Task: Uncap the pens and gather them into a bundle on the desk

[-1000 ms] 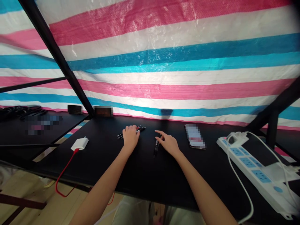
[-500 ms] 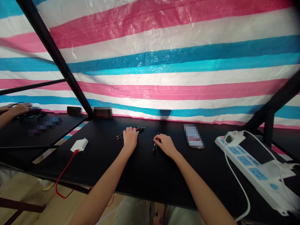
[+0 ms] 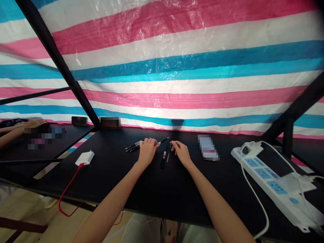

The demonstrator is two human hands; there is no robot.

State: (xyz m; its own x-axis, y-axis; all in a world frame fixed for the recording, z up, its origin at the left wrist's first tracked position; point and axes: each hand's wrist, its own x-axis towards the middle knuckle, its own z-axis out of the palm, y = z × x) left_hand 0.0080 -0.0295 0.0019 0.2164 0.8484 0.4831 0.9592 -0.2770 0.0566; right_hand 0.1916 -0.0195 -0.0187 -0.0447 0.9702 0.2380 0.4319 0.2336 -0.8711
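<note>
My left hand is closed on a black pen, which points out to the right from its fingers. Beside that hand, on its left, several black pens lie in a loose bunch on the black table. My right hand has thumb and forefinger pinched at the upper end of a thin, refill-like stick. Just left of this stick, between my hands, a dark pen with a pale band lies on the table.
A phone lies right of my hands, and a white power strip with plugs and cables beyond it. At left is a white charger with a red cable. Another person's hand rests at far left, past a black frame bar.
My left hand has shifted right and now has a pen sticking out of its fingers. My right hand has moved slightly right, leaving a pen and a thin stick showing apart between the hands.
</note>
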